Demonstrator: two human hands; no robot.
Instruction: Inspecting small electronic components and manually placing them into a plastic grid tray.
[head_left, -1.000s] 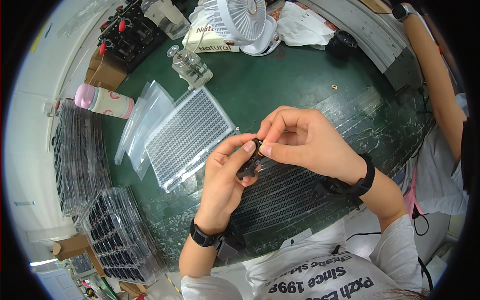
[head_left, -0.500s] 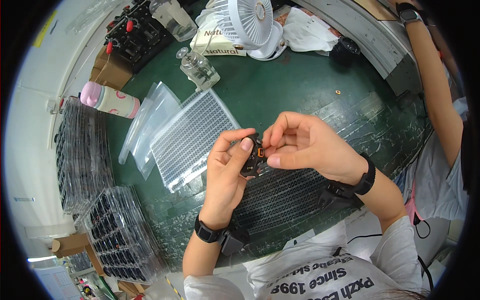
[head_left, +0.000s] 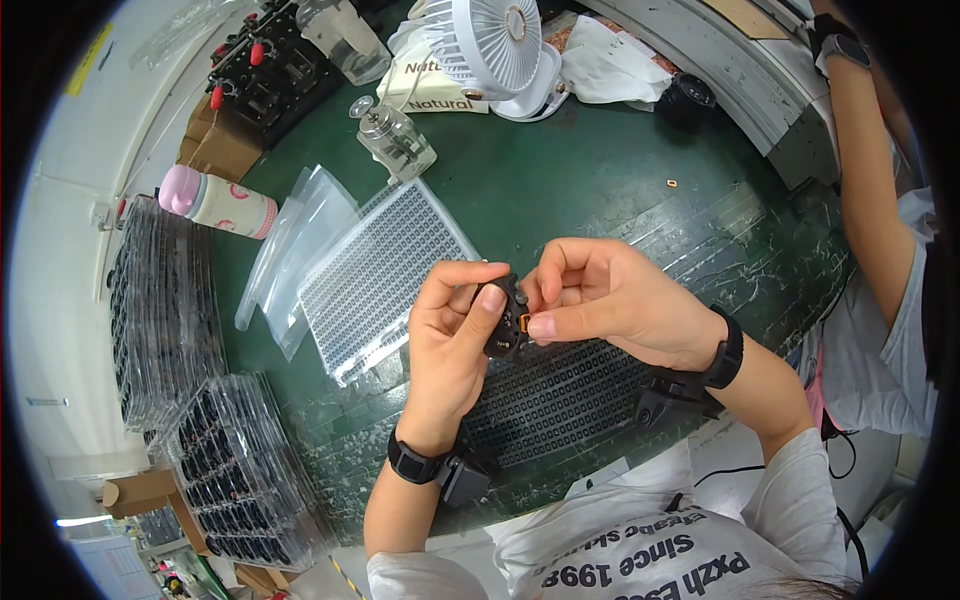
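My left hand is closed around a small black plastic housing, its thumb lying across the front and its index finger over the top. Small metal parts show on the housing's face. At its right edge is a small orange rectangular ring. The thumb and index finger of my right hand close on this ring, and the thumb tip covers part of it. Whether the ring touches the housing I cannot tell. Below both hands lies a dark sheet with rows of small ring-shaped pieces.
A pale sheet of small pieces lies left of my hands, beside clear plastic film. Stacked trays stand at left. Farther back are a pump bottle, a white fan and a loose orange ring. Another person's arm is at right.
My right thumb and index finger have come in against the orange ring, which sits slightly lower on the housing's edge. The housing has turned a little. The other person's arm has shifted.
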